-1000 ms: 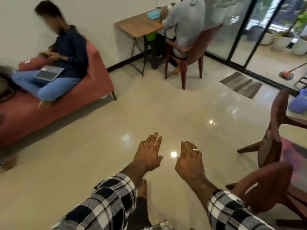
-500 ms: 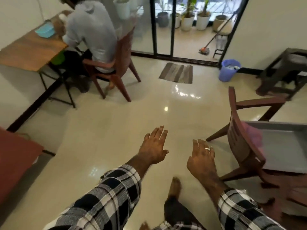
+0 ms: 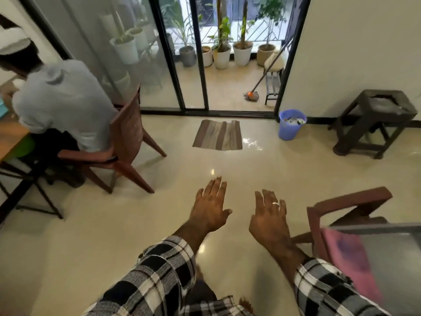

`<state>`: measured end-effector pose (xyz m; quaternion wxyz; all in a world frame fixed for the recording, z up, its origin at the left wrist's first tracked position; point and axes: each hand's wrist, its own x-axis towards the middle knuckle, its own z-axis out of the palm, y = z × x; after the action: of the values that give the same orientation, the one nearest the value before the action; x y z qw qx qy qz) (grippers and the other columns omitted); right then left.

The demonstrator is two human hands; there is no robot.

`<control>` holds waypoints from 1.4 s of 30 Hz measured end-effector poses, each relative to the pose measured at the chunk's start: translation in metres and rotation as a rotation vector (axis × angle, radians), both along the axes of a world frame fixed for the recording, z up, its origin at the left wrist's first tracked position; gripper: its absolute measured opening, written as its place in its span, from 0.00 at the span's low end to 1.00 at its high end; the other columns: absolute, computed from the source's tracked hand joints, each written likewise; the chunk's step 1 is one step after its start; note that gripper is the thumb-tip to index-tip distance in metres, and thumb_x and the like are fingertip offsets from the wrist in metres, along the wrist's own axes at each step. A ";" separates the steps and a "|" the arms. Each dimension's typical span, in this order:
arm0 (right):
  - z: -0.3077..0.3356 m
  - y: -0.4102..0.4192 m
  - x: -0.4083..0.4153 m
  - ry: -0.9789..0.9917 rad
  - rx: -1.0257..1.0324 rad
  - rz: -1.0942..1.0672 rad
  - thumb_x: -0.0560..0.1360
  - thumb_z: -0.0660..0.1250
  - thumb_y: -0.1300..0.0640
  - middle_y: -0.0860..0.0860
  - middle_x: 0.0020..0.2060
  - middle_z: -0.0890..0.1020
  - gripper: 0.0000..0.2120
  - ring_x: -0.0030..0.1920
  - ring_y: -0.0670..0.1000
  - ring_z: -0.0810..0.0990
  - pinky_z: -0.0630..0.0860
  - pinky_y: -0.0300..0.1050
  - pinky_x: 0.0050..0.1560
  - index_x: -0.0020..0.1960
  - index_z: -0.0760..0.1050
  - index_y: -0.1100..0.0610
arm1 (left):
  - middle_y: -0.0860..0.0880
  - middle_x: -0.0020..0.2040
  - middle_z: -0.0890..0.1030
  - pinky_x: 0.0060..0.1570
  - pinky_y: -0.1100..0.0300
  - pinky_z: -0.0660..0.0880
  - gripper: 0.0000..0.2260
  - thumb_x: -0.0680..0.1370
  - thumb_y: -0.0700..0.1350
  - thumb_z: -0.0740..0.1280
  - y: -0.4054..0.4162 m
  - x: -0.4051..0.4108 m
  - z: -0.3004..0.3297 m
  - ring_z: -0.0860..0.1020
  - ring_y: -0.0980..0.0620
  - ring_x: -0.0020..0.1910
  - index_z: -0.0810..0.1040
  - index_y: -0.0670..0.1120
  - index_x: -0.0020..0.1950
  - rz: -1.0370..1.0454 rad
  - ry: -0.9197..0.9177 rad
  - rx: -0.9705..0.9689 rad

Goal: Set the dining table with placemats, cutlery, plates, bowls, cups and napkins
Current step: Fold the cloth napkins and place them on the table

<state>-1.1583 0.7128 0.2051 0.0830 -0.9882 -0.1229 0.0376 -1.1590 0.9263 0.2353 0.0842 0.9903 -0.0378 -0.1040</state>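
I see both hands held out in front of me over the shiny cream floor (image 3: 250,169), palms down and holding nothing. The left hand (image 3: 210,208) has its fingers (image 3: 218,188) straight and close together, thumb out to the side; the right hand (image 3: 271,221), with a ring (image 3: 276,203) on one finger, has its fingers relaxed and slightly spread. Both forearms come out of black-and-white checked sleeves (image 3: 159,279). At the lower right edge I can make out a corner of a grey desk (image 3: 391,254) with a pink placemat (image 3: 346,254) lying on it, blurred, and a brown wooden chair (image 3: 346,201) stands right against that corner, just beside my right hand. I cannot see any cutlery, plates, bowls, cups or napkins from here. To the left, a person in a grey shirt (image 3: 66,103) sits with their back to me on another brown chair (image 3: 127,137) at a wooden desk (image 3: 11,137). Straight ahead lies a striped doormat (image 3: 218,135) before a sliding glass door (image 3: 193,53), with potted plants (image 3: 222,53) and a mop (image 3: 250,95) beyond it. A blue bin (image 3: 291,125) stands near the door's right post, and a dark stool (image 3: 373,119) sits by the right wall.
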 end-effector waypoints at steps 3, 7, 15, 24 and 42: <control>-0.006 0.000 0.074 -0.001 -0.029 -0.060 0.67 0.73 0.60 0.64 0.75 0.71 0.40 0.77 0.68 0.68 0.62 0.73 0.74 0.78 0.69 0.63 | 0.49 0.87 0.37 0.83 0.41 0.51 0.42 0.83 0.64 0.62 0.009 0.086 -0.006 0.42 0.47 0.86 0.42 0.49 0.87 -0.062 -0.002 -0.009; -0.020 -0.007 0.167 0.019 -0.081 -0.196 0.66 0.73 0.60 0.65 0.75 0.72 0.40 0.76 0.68 0.69 0.63 0.73 0.74 0.77 0.70 0.63 | 0.49 0.87 0.37 0.83 0.40 0.50 0.42 0.83 0.63 0.62 0.012 0.212 -0.019 0.40 0.46 0.86 0.41 0.49 0.87 -0.167 0.023 -0.014; -0.012 -0.040 0.282 0.008 -0.021 -0.568 0.66 0.73 0.59 0.64 0.75 0.71 0.40 0.75 0.66 0.70 0.61 0.72 0.73 0.77 0.70 0.63 | 0.48 0.87 0.39 0.83 0.40 0.50 0.42 0.83 0.63 0.63 -0.050 0.405 -0.003 0.42 0.46 0.86 0.43 0.48 0.87 -0.521 0.053 0.028; -0.035 -0.150 0.418 0.019 0.089 -0.854 0.61 0.75 0.60 0.65 0.72 0.75 0.41 0.73 0.68 0.73 0.64 0.73 0.72 0.74 0.74 0.64 | 0.48 0.87 0.38 0.83 0.40 0.47 0.41 0.84 0.64 0.61 -0.213 0.570 -0.009 0.40 0.46 0.86 0.42 0.49 0.87 -0.798 0.074 0.094; -0.039 -0.316 0.395 0.095 0.023 -1.624 0.78 0.62 0.51 0.66 0.75 0.71 0.32 0.77 0.69 0.67 0.61 0.75 0.74 0.78 0.68 0.65 | 0.46 0.87 0.39 0.83 0.42 0.51 0.42 0.83 0.65 0.60 -0.547 0.634 -0.044 0.43 0.45 0.86 0.43 0.47 0.87 -1.611 0.089 0.143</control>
<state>-0.7634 0.3970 0.1663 0.0994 -0.7655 0.6357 0.0062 -0.5250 0.3794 0.1915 -0.0787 0.6568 -0.7295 -0.1742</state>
